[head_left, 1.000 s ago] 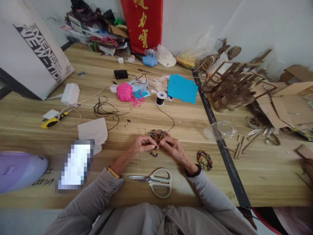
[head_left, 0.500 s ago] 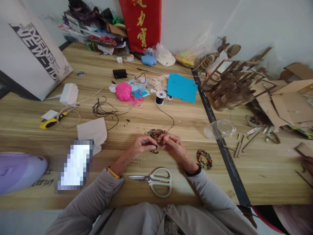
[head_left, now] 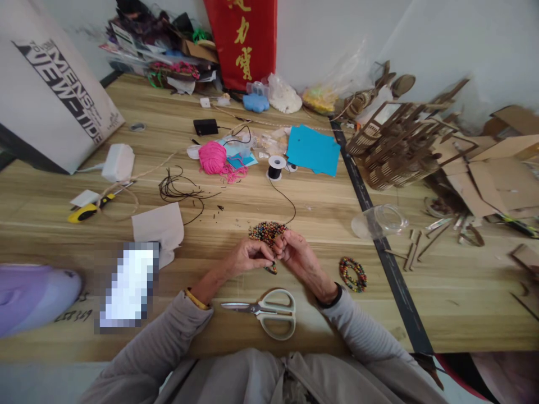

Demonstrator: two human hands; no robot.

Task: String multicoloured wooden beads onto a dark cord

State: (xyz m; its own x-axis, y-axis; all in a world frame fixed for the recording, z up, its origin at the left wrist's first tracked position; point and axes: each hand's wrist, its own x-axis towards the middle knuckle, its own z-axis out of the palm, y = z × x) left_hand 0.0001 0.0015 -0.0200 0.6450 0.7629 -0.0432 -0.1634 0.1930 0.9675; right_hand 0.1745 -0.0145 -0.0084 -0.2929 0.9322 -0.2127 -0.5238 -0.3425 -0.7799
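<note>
A heap of small multicoloured beads point(head_left: 261, 230) lies on the table just beyond my hands. My left hand point(head_left: 246, 258) pinches part of a bead string between thumb and forefinger, and a short beaded end point(head_left: 272, 269) hangs below the fingertips. Close beside it, my right hand point(head_left: 300, 255) has its fingers curled and pinched at the edge of the heap; what sits between them is hidden. From a white spool of black cord point(head_left: 276, 168), a thin line curves down to the beads by my right hand. Open-bladed scissors point(head_left: 269, 311) with pale handles lie nearer my body.
A coiled bead strand point(head_left: 352, 274) rests to the right. Pink yarn point(head_left: 213, 157), blue sheets point(head_left: 314, 150) and loose black cords point(head_left: 174, 188) lie farther back. At left are a yellow cutter point(head_left: 84, 213) and a phone point(head_left: 130, 285). Wooden models point(head_left: 396, 146) stand at right.
My left fingertips have dipped slightly, and the beaded end hangs a little lower and further right. My right fingers have curled in more. The black cord has shifted slightly left.
</note>
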